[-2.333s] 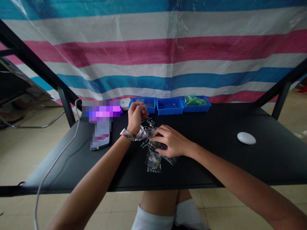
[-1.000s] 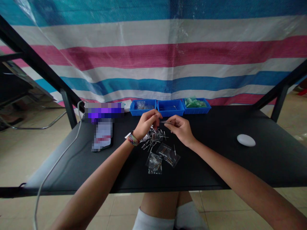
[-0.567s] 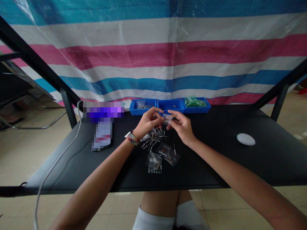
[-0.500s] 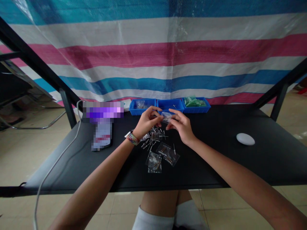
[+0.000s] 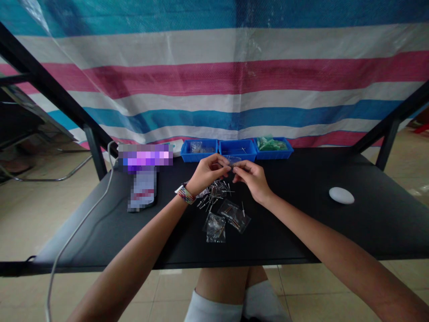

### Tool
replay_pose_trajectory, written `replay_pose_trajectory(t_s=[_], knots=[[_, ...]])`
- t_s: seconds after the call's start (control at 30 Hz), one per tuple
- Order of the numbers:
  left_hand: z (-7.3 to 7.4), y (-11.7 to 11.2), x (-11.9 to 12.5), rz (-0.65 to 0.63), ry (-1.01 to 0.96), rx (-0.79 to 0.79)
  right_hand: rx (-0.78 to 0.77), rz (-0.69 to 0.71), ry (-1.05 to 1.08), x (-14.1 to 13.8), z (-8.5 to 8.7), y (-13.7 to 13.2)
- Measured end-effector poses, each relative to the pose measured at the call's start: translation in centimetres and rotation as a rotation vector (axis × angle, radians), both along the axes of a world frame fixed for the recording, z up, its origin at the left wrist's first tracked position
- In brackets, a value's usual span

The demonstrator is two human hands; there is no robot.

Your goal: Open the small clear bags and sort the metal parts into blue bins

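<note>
Between my two hands, in front of the middle blue bin, is a small clear plastic bag. My left hand pinches its left side with thumb and fingers, and my right hand pinches the right side. My fingertips nearly meet and cover part of the bag, so its contents cannot be made out. Below my left hand lies a heap of thin metal pins, possibly rivets. Nearer the front edge are several filled clear bags, with one loose pin beside them.
Three blue bins line the back: the left bin holds clear bags, the middle bin a few pins, the right bin green bags. A blurred-out phone-like object and a cable lie left. A white oval object sits right.
My fingers have drawn closer together around the clear bag, and the right fingers have curled in. More of the bag is covered now. The things on the table have stayed put.
</note>
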State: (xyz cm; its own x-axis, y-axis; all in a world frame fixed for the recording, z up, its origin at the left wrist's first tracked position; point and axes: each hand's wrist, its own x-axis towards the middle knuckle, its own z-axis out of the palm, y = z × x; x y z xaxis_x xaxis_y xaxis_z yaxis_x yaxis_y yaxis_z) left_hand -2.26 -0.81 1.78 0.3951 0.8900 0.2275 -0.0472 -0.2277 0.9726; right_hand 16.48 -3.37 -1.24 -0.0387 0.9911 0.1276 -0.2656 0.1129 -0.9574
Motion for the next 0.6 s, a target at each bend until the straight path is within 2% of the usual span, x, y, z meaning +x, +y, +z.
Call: replay_pose_trajectory(t_s=[0.27,0.6], knots=[[-0.46,0.33,0.09,-0.018,-0.017,-0.018,0.004,0.026,-0.066,0.24,-0.33,0.21],[-0.75,0.10,0.06,-0.044,0.091,0.036,0.156,0.020,-0.235,0.36,-0.42,0.12]])
